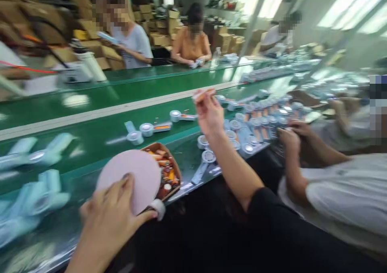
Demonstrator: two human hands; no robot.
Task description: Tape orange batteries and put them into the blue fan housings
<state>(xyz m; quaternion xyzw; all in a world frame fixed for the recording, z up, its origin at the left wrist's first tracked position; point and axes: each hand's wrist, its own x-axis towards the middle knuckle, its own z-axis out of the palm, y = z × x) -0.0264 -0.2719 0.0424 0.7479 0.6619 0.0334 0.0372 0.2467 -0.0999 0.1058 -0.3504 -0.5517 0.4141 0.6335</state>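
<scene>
My left hand (111, 212) bends its fingers over the face of a pale round disc (133, 172), its thumb reaching to a small white ring (159, 209) at the lower edge. The disc covers part of a small brown box (178, 176) holding several orange cylinders (169, 172) that look like batteries. Raised over the bench edge, my right hand (211, 114) pinches a small orange-and-white piece (204, 95), too blurred to name. Below and beyond it lie pale blue handheld fan parts (208, 157), some with orange pieces in their handles (163, 127).
A green conveyor belt (121, 92) runs across the front. More blue fan parts (45, 196) lie at the left and along the right (263, 120). A co-worker's hands (292, 134) work close on my right. Several people sit or stand across the belt, with cardboard boxes (148, 15) behind.
</scene>
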